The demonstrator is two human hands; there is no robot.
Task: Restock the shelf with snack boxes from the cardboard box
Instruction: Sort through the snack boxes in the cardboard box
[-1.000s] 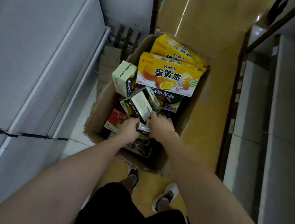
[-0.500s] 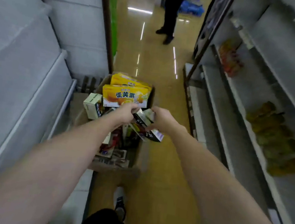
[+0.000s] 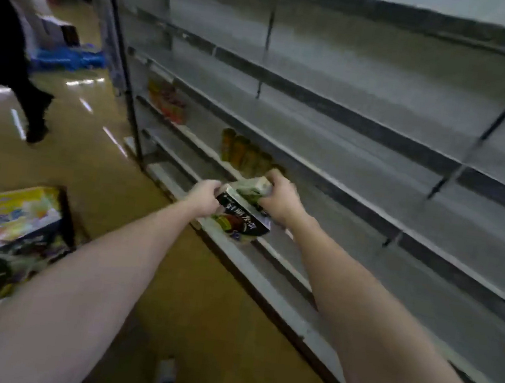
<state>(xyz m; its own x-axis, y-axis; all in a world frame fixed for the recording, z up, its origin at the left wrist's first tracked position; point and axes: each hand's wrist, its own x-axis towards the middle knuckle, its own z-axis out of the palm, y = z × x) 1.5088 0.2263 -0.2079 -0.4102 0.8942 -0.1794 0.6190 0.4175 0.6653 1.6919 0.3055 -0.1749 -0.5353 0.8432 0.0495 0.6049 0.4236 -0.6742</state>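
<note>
Both hands are out in front of the shelving: the left hand (image 3: 204,196) grips the near end of a dark snack box (image 3: 243,219), and the right hand (image 3: 279,196) curls over a pale green box (image 3: 250,188) lying on top of it. The two boxes hang in the air just above the edge of a low shelf (image 3: 266,275). The cardboard box (image 3: 65,216), with a yellow carton (image 3: 3,218) showing, sits on the floor to the left. Another person (image 3: 5,43) walks down the aisle, blurred
</note>
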